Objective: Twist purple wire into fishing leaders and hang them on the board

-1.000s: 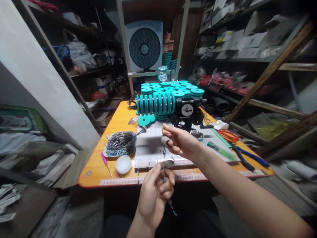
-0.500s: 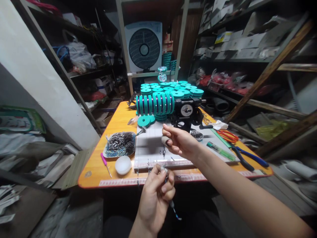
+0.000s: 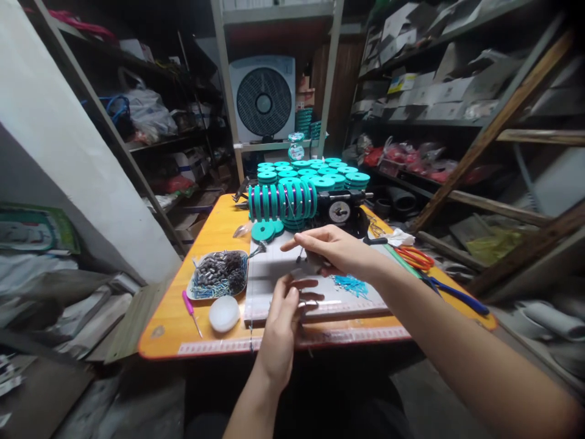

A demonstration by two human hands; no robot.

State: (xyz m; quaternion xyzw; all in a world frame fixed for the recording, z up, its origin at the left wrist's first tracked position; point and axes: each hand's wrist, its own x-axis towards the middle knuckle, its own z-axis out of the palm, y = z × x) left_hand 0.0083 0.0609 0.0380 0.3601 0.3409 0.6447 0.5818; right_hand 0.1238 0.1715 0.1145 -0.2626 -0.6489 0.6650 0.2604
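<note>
My left hand [image 3: 284, 317] is over the front edge of the white board [image 3: 269, 268], its fingers apart and slightly blurred; I see nothing held in it. Just above it, my right hand [image 3: 336, 249] reaches across with the index finger stretched out to the left and the other fingers curled under. A grey cover sits on one of those curled fingers. Whatever they hold is hidden. A small dark piece [image 3: 300, 255] on a thin line shows beside these fingers. Behind them, a row of teal spools [image 3: 283, 202] sits on the shaft of a black winding device [image 3: 339, 211].
A tray of dark metal pieces [image 3: 219, 274], a white round container [image 3: 224, 314] and a purple-handled pick [image 3: 192, 312] stand left. Blue slivers [image 3: 351, 286] lie on the board. Blue-handled pliers [image 3: 459, 297] and orange-handled scissors [image 3: 415, 258] lie right. Stacked teal spools [image 3: 315, 174] stand behind.
My left hand has risen, and its fingers have gone from a pinch to apart; the grey-blue piece hanging below it is out of sight. My right hand has turned palm-down, index finger stretched out.
</note>
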